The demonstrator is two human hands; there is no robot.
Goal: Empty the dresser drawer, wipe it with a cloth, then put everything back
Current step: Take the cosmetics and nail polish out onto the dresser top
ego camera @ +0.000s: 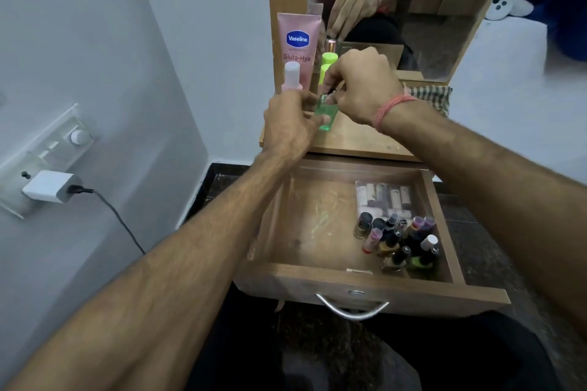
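**Green bottle held over the dresser top**

A pale wall with a switch plate and a plugged-in charger (50, 186) flanks a narrow wooden dresser top (359, 140) below a mirror (422, 9). Above that top, a small clear green bottle (324, 113) sits between both sets of fingertips: the left hand (290, 122) pinches its lower part from the left, thumb tip on the front, while the right hand (362, 89) closes down on its upper end, fingers curled over where the cap would be. Whether the bottle's base touches the wood cannot be told.

Both forearms reach forward from the lower corners, converging; a pink thread band (392, 106) circles the right wrist.

Behind the hands stand a pink Vaseline tube (297, 44), a white-capped pink bottle (292, 76) and lime-green caps (327, 65), partly covered by the right knuckles. A checked cloth (432, 97) lies at the top's right end.

Below, the drawer (365, 287) is pulled open, its left half bare; nail polish bottles (397, 241) and a clear packet of small tubes (384, 195) crowd its right side, blurred.
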